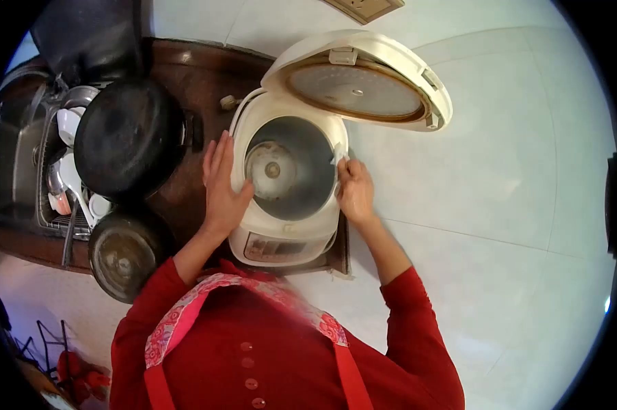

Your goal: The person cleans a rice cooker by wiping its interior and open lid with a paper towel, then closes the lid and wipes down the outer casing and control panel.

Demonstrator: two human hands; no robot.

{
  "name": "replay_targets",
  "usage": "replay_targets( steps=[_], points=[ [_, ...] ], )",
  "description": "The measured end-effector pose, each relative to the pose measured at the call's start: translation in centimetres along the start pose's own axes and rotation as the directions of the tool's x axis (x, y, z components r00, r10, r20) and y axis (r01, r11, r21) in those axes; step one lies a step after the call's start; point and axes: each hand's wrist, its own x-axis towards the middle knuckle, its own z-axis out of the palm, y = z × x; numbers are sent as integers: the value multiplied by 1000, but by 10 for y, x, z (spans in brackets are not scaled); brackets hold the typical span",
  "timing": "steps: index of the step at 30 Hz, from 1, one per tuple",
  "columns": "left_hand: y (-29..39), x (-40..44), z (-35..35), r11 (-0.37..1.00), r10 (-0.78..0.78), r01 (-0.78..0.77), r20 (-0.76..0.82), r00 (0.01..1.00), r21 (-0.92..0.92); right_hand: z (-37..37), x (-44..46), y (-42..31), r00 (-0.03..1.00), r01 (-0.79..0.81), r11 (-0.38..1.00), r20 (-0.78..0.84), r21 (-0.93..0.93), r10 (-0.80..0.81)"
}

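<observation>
Left hand [221, 195] open against rice cooker's [260, 225] left side, apparently steadying it; right hand [355, 193] pinches white cloth [339, 153] at right rim; raised lid [355, 90] gives access.

White cloth [339, 152] part-hidden by R fingers [353, 169], cooker panel [281, 249] dtls too blurry, wall socket [367, 7] cut off @ top.

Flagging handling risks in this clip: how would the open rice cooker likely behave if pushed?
The rice cooker may tip more readily toward its raised lid, which leans out past the body. The smooth, rigid-looking shell would probably hold its shape, though it could feel slippery.
</observation>
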Motion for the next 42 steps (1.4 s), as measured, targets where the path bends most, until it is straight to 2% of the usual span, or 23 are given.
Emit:
replay_targets(
  steps=[2,5,8,11,15,16,19,22,26,29,34,37,40,42],
  points=[
    [4,0,-1,1000,12,-12,-1,1000,0,-16,21,-6,977,124,941,-130,-317,-172],
    [-10,14,-3,997,68,-68,-12,998,45,-19,80,-16,893,256,900,-271,-354,-360],
    [-6,5,0,998,47,-45,-34,998,34,-13,84,-5,840,360,861,-277,-359,-467],
    [-5,2,2,998,32,-28,-69,997,59,-12,73,-2,931,313,928,-127,-202,-342],
    [-3,-3,5,998,6,-1,-72,997,62,-21,25,1,985,160,984,-82,81,-153],
    [-2,-3,5,999,8,-4,-72,997,53,-24,13,1,983,168,970,-106,175,-151],
    [-2,-3,4,999,0,3,-67,998,38,-28,-29,-17,999,-39,957,4,288,39],
    [1,-1,4,999,-21,24,-55,998,43,-31,-61,-30,994,-110,936,37,336,104],
    [-2,1,4,999,-8,10,-41,999,54,-41,-73,-32,999,-14,887,36,462,-2],
    [-3,1,4,999,3,-2,-35,999,33,-28,-55,-14,993,53,878,-118,476,4],
    [-4,1,5,999,49,-49,-40,998,14,-15,27,9,964,187,974,-216,128,-157],
    [-5,0,4,999,34,-33,-50,998,27,-13,74,9,951,215,973,-245,84,-189],
    [-4,-1,5,998,23,-20,-60,998,53,-15,53,5,965,181,979,-210,95,-158],
    [0,1,4,999,22,-19,-76,997,40,-17,22,3,976,165,971,-170,173,-135]
  ],
)
